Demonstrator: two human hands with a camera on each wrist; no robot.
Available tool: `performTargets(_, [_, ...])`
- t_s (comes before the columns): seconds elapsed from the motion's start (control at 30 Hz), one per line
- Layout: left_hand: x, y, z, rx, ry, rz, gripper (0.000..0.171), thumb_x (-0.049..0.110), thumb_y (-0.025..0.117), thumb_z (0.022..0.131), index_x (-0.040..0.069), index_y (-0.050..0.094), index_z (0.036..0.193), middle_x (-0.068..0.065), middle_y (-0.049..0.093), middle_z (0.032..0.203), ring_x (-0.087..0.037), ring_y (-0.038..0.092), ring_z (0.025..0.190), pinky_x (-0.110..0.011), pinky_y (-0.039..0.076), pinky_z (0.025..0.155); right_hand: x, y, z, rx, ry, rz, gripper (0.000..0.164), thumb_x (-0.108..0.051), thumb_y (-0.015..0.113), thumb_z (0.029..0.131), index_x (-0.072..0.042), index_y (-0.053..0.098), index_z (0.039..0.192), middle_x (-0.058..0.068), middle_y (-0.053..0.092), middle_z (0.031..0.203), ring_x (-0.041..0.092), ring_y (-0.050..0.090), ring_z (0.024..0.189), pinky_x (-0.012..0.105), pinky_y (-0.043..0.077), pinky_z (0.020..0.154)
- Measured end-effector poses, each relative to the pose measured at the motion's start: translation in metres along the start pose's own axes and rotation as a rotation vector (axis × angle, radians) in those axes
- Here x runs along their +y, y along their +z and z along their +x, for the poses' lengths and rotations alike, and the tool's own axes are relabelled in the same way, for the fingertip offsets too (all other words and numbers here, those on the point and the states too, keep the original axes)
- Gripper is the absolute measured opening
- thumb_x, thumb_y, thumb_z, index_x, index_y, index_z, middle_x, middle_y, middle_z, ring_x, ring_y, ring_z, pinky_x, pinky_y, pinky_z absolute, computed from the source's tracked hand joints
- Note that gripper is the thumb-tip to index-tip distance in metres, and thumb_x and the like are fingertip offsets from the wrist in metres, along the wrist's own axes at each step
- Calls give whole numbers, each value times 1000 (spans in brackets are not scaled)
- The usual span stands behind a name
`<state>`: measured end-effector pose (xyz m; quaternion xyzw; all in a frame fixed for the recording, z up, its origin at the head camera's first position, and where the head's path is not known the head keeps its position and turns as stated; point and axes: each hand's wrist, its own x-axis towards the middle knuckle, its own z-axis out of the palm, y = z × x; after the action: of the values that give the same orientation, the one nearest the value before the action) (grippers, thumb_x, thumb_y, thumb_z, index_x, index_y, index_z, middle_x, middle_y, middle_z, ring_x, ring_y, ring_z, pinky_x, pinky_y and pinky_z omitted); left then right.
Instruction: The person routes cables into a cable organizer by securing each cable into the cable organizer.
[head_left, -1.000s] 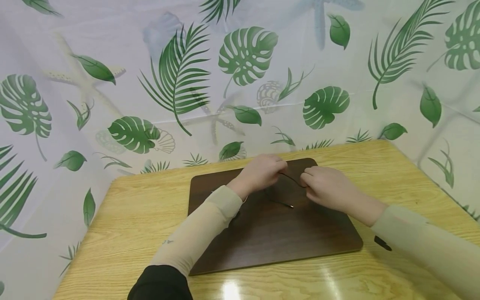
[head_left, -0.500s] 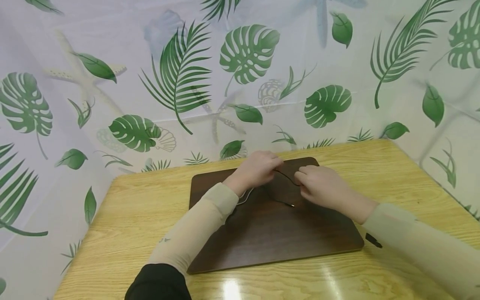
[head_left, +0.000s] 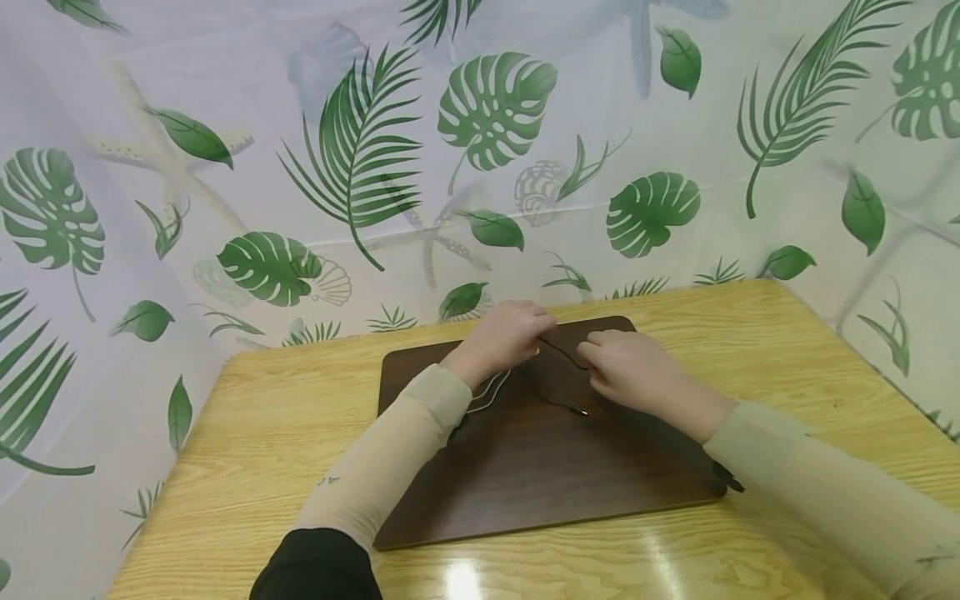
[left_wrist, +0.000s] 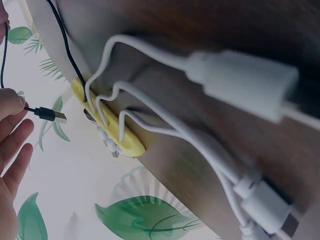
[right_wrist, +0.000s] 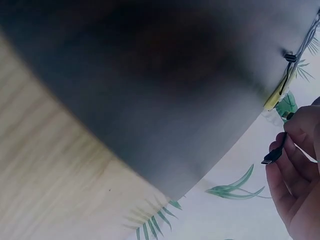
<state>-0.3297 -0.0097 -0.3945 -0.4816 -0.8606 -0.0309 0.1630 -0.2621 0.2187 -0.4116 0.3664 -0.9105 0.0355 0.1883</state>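
Note:
Over the far part of a dark brown board [head_left: 570,475], my left hand [head_left: 506,337] and right hand [head_left: 637,375] hold a thin black cable [head_left: 562,352] stretched between them. In the left wrist view, my left thumb and fingers pinch that cable close to its USB plug [left_wrist: 50,115]. My right fingers pinch the cable by a small black connector [right_wrist: 272,156] in the right wrist view. A yellow cable organizer [left_wrist: 120,131] sits at the board's far edge, with white cables [left_wrist: 150,102] and another black cable [left_wrist: 67,45] running through it.
The board lies on a light wooden table [head_left: 285,433]. On it rests the metal-tipped end of a black cable [head_left: 576,410]. White plugs [left_wrist: 245,80] lie near the left wrist. Behind the table hangs a leaf-patterned cloth [head_left: 480,192].
Both hands have shifted a little to the left with the black cable between them. More of the white cables shows beside my left wrist.

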Motion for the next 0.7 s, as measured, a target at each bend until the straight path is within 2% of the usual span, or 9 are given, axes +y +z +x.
performTargets(0.13, [-3,3,-1,-22,-16,-6,17,-3,71,90,13,75,96,-1,76,93,-21,71,89,-36,57,85,0,3,2,-4,9,7,23,0,76,80,-12,57,80,3,55,76,24,56,66,39,48,59])
performTargets(0.27, [-5,6,-2,-12,-19,2,18,-3,68,92,12,75,95,0,76,92,-21,71,87,-36,57,84,-2,5,4,-9,18,15,23,0,77,80,-13,58,80,2,56,76,23,57,66,38,48,58])
performTargets(0.7, [-5,10,-7,-12,-50,24,19,-2,68,93,15,77,91,0,78,91,-21,74,87,-36,59,80,-9,14,10,-79,29,9,26,0,75,84,-14,54,75,2,54,72,19,51,60,34,41,52])
